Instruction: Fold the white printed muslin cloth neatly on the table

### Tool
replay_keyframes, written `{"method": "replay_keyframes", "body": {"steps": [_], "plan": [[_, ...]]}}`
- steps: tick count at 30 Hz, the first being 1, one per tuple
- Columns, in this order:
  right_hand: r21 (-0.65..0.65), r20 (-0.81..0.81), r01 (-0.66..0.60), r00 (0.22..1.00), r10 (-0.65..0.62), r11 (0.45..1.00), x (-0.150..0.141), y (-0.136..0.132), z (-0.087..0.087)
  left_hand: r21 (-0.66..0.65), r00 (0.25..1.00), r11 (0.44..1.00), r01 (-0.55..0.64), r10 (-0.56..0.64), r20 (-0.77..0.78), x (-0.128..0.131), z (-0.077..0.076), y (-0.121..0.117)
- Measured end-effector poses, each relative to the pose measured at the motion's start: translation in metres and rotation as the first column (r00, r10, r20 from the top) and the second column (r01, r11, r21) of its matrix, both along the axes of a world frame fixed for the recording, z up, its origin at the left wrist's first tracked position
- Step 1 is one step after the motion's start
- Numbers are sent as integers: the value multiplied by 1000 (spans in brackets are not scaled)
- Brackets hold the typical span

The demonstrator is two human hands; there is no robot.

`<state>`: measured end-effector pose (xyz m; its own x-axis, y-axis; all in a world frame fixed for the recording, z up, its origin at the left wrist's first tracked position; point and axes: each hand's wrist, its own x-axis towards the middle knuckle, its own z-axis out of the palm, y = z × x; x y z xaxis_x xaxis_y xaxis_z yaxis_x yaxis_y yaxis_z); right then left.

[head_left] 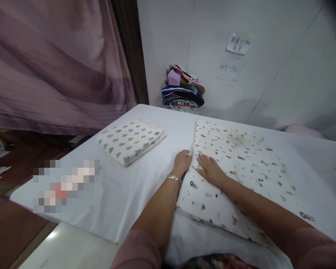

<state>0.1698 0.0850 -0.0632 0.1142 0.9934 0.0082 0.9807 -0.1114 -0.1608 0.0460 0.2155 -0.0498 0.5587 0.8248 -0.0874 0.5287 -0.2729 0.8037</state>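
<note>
A white cloth with small grey, green and black prints point(249, 170) lies folded in layers on the white-covered table point(145, 201). At its left edge, my left hand point(183, 161) is closed on the fabric; some of its fingertips are hidden by the edge. My right hand point(210, 170) rests flat on top of the same cloth, fingers stretched out, just right of my left hand. Further left lies a second folded cloth point(131, 140), white with grey cloud-like shapes and a few coloured ones.
Behind the table's far edge stands a pile of folded fabrics point(183, 89) against the wall. Two handwritten paper notes point(228, 69) are stuck there. A pinkish curtain point(58, 67) hangs at the left. Something pixelated point(70, 185) lies near the table's left corner.
</note>
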Motion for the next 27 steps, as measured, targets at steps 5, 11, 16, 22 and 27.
{"method": "replay_keyframes", "body": {"steps": [5, 11, 16, 22, 27], "plan": [[17, 17, 94, 995, -94, 995, -6, -8, -2, -25, 1000, 999, -21, 21, 5, 1, -1, -1], [-19, 19, 104, 994, -103, 994, -9, -7, 0, -11, 1000, 1000, -9, 9, 8, 0, 0, -2], [12, 40, 55, 998, -56, 998, -17, 3, 4, -30, 1000, 1000, -1, 2, 19, -1, 3, -1], [45, 69, 32, 997, -35, 998, -25, 8, 3, -17, 1000, 1000, 7, -6, 29, 1, 1, 1], [32, 66, 25, 997, -27, 999, -31, 12, 4, -19, 999, 1000, 1, 0, 52, 2, 0, 1]]}}
